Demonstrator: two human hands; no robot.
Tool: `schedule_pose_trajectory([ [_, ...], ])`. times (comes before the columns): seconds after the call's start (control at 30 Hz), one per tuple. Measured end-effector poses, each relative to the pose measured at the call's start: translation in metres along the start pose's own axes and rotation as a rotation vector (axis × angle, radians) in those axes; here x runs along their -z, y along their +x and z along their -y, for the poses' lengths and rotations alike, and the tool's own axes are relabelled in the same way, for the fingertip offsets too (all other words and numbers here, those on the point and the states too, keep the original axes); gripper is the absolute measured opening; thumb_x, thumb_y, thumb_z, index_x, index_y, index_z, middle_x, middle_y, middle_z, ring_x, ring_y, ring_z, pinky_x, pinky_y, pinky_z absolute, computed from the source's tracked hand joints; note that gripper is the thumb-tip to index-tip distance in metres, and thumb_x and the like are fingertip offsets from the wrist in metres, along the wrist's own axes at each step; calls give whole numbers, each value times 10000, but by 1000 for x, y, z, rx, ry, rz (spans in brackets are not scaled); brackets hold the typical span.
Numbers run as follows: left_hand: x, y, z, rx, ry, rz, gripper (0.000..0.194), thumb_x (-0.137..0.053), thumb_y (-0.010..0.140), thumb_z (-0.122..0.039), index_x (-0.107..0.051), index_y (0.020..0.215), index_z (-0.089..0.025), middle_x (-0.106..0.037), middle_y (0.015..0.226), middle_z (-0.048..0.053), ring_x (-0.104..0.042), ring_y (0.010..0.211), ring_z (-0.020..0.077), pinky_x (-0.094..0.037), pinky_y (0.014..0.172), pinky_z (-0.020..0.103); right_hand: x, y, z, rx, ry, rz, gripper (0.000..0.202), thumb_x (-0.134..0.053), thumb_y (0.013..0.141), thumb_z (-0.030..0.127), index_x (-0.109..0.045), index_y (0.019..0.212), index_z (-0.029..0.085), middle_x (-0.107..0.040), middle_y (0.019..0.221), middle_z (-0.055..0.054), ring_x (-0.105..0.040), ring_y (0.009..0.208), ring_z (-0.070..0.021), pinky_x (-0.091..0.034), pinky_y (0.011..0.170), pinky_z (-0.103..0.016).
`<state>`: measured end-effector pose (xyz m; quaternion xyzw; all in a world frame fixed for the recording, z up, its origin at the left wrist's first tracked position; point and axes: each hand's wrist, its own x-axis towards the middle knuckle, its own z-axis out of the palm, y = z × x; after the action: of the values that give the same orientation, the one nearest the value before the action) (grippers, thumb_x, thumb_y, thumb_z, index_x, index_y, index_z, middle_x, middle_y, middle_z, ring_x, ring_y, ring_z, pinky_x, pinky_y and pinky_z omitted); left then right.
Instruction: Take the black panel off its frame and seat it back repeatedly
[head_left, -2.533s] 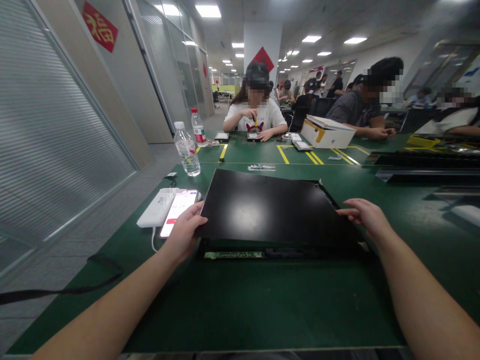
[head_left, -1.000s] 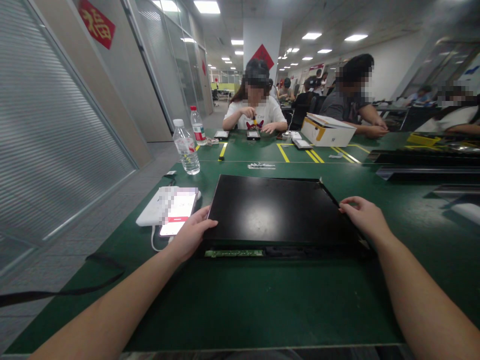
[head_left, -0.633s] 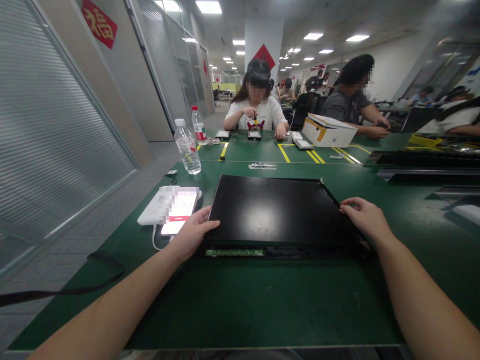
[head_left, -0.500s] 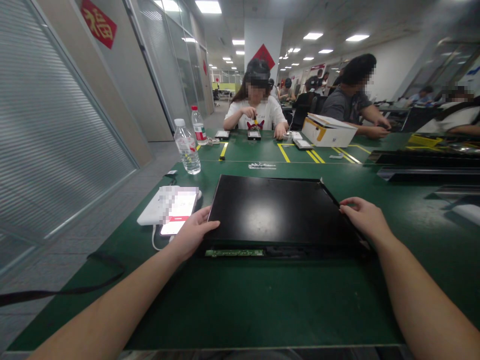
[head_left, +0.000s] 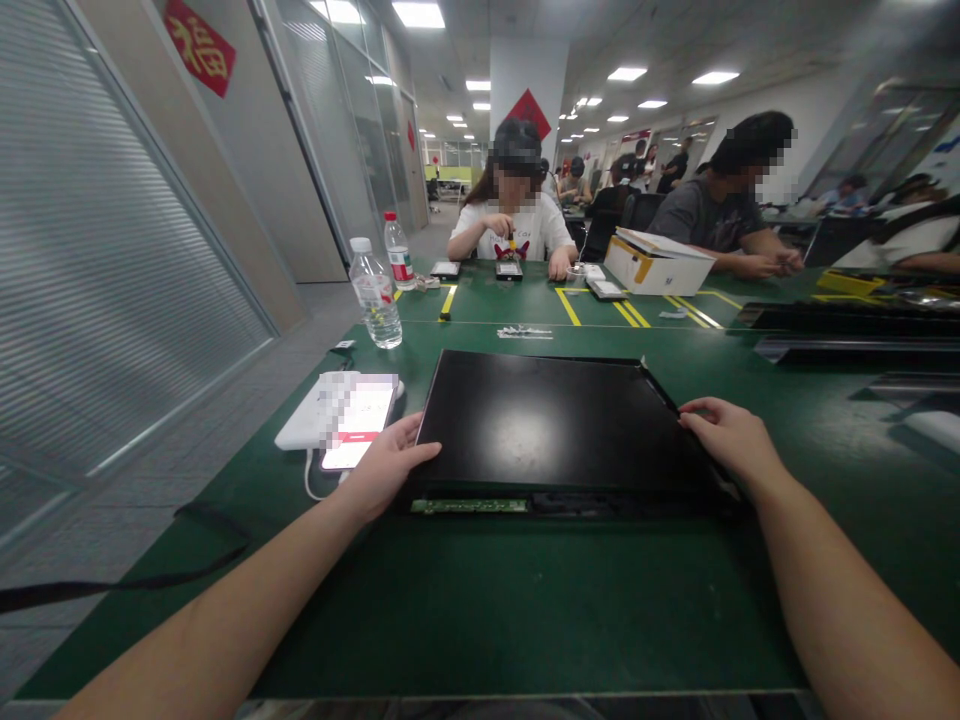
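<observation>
A flat black display panel (head_left: 555, 410) lies in front of me on the green table, over a dark frame. Along its near side a narrow green circuit board (head_left: 469, 506) shows. My left hand (head_left: 391, 458) is closed on the panel's left edge, thumb on top and fingers against the side. At the opposite edge, my right hand (head_left: 726, 436) pinches the right rim with thumb and fingertips. Whether that pinch takes in the panel, the frame or both, I cannot tell. The panel's underside is hidden.
Left of the panel lie a lit phone (head_left: 361, 425) and a white device (head_left: 307, 415) with a cable. Two water bottles (head_left: 377, 300) stand farther back. Dark metal strips (head_left: 840, 347) lie at right. Across the table, a person (head_left: 510, 220) works near a white box (head_left: 656, 262).
My hands and the panel have hardly moved. The co-worker in grey at the far right has shifted to the right.
</observation>
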<state>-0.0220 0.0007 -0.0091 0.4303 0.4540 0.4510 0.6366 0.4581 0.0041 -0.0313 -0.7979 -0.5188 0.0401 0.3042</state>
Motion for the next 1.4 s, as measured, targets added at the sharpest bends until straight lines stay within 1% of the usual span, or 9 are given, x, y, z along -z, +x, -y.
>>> schedule_pose_trajectory([
  [0.13, 0, -1, -1, 16, 10, 6, 563, -917, 630, -186, -733, 1161, -164, -820, 1154, 133, -767, 1108, 344, -621, 877, 397, -1, 1, -1, 7, -11, 1, 175, -671, 748, 402, -771, 827, 281, -720, 711, -50, -659, 721, -261, -476, 674, -389],
  [0.33, 2, -1, 0, 19, -8, 18, 581, -899, 657, -169, -723, 1211, -170, -826, 1141, 124, -775, 1097, 336, -631, 879, 395, 1, 0, 0, -7, -6, 11, 186, -669, 751, 404, -775, 841, 280, -707, 697, -46, -653, 721, -260, -471, 690, -387],
  [0.5, 2, 0, 0, -2, -45, 3, 791, -908, 640, -121, -622, 1376, -163, -811, 1194, 131, -770, 1115, 318, -625, 920, 376, 2, -1, 2, -18, -5, 25, 198, -669, 757, 399, -779, 869, 278, -711, 724, -46, -649, 738, -255, -461, 708, -387],
  [0.6, 1, -1, -1, 0, -58, 1, 846, -911, 636, -112, -583, 1415, -146, -801, 1217, 146, -767, 1125, 319, -621, 942, 375, 2, -1, 1, -21, 0, 32, 213, -664, 759, 405, -779, 889, 281, -713, 732, -44, -647, 738, -255, -461, 713, -388],
  [0.87, -2, -3, -4, -4, -45, -20, 886, -884, 659, -101, -534, 1472, -139, -794, 1225, 160, -758, 1142, 342, -635, 928, 384, 2, 0, 2, 1, -9, 12, 146, -649, 733, 405, -721, 745, 278, -701, 717, -62, -629, 731, -252, -453, 674, -376],
  [1.0, 0, -2, -3, -41, -49, -13, 868, -890, 673, -172, -565, 1477, -207, -770, 1305, 133, -706, 1243, 372, -612, 1004, 436, 4, -1, 4, -17, 3, 15, 143, -651, 717, 402, -712, 733, 274, -700, 715, -57, -634, 739, -253, -459, 688, -375],
  [1.13, 3, 0, 1, -139, -30, -3, 785, -921, 673, -258, -644, 1407, -223, -692, 1447, 122, -561, 1421, 391, -481, 1178, 474, 5, -1, 7, -58, 21, 38, 130, -644, 723, 375, -701, 737, 258, -729, 752, -63, -650, 775, -255, -454, 701, -367],
  [1.23, 5, 2, 2, -200, -10, 10, 726, -933, 661, -266, -689, 1343, -216, -622, 1537, 109, -454, 1506, 389, -378, 1253, 478, 6, 0, 8, -140, 118, 69, 117, -613, 749, 347, -680, 782, 257, -768, 800, -68, -648, 764, -242, -447, 661, -347],
  [1.4, 6, 3, 4, -200, 19, 5, 736, -926, 664, -274, -682, 1356, -219, -583, 1576, 108, -433, 1516, 404, -363, 1257, 525, 8, 2, 7, -345, 491, 161, 45, -565, 778, 289, -546, 808, 263, -785, 812, -85, -602, 629, -188, -427, 520, -286],
])
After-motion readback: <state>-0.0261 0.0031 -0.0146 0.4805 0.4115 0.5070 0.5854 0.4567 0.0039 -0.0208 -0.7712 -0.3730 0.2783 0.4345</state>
